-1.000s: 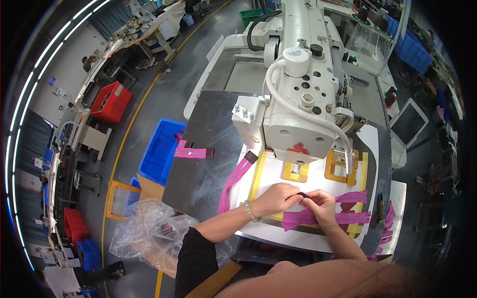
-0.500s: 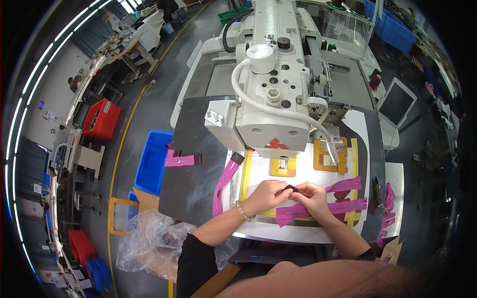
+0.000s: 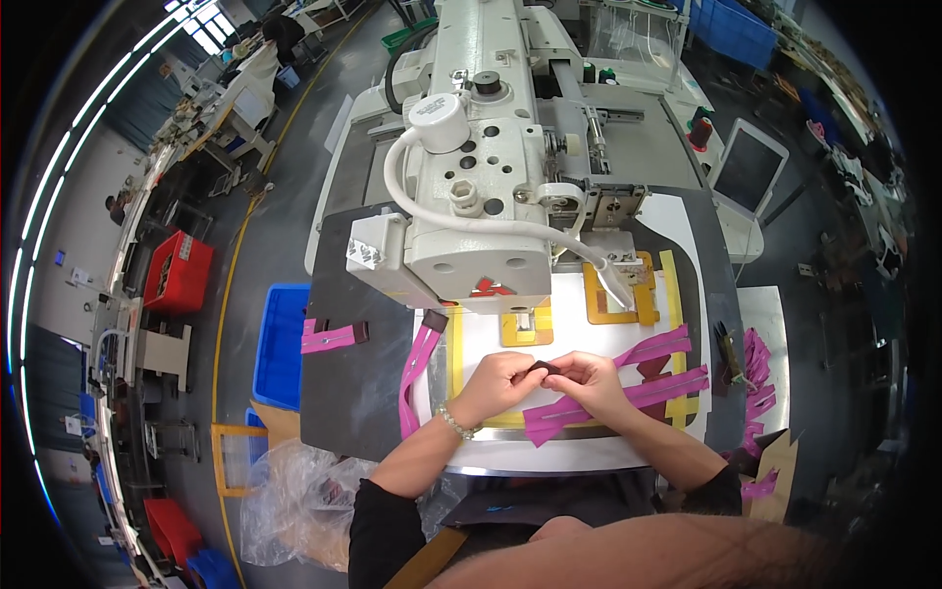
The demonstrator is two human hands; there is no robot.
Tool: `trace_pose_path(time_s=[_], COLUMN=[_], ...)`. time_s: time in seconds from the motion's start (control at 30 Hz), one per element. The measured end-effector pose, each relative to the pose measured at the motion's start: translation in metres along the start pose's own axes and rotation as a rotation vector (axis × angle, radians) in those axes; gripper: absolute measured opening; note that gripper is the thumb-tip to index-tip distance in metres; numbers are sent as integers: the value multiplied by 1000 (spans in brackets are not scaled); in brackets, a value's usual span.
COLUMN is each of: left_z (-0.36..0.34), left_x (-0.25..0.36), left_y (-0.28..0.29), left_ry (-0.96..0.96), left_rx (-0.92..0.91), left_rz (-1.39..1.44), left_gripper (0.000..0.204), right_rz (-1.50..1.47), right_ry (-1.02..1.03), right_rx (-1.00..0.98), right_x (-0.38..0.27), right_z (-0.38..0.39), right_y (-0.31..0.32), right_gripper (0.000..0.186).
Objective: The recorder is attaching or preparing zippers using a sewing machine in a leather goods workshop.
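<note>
Both my hands meet above the near part of the white work plate [image 3: 481,355], in front of the sewing machine head [image 3: 481,240]. My left hand [image 3: 497,386], with a beaded bracelet at the wrist, pinches one side of a small dark fabric piece [image 3: 546,368]. The other side is pinched by my right hand [image 3: 592,385]; fingers partly cover the piece. A magenta zipper strip [image 3: 657,389] passes by my right wrist, and a second magenta zipper [image 3: 655,345] lies just beyond it. Left of my left hand rests a magenta zipper with a dark end [image 3: 420,368].
Further magenta zipper pieces [image 3: 332,339] lie at the table's left edge, near a blue bin [image 3: 282,344]. Small tools [image 3: 728,348] sit at the right edge, beside piled magenta zippers [image 3: 757,378]. A yellow clamp frame [image 3: 620,293] stands beyond my right hand. Clear plastic bagging [image 3: 299,496] is lower left.
The whole view has shifted, so the machine and table appear further left. My hands keep their place over the plate, still pinching the dark fabric piece with small finger movements.
</note>
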State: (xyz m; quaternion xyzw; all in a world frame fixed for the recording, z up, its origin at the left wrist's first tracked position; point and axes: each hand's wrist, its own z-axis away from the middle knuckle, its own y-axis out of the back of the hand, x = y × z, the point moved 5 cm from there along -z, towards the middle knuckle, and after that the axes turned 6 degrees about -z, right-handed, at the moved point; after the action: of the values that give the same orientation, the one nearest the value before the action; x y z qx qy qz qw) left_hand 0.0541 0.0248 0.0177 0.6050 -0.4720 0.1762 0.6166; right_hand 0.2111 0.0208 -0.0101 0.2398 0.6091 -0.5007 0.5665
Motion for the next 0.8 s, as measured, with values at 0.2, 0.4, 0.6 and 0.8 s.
trace_pose_path(time_s=[0.2,0.4,0.6,0.8], left_z=[5,7,6,4], left_x=[-2,-3,-14,-13], left_y=[4,0,-3,-2], left_ry=[155,153,167,152], left_rx=[201,148,143,116], left_rz=[134,378,386,330], left_gripper=[23,14,11,11], right_rz=[-17,-68,-24,26], right_ry=[-18,-2,-19,-44], right_rx=[7,17,32,23], right_x=[4,4,4,5], right_z=[2,2,1,0], right_y=[2,1,2,3], right_gripper=[15,15,16,17])
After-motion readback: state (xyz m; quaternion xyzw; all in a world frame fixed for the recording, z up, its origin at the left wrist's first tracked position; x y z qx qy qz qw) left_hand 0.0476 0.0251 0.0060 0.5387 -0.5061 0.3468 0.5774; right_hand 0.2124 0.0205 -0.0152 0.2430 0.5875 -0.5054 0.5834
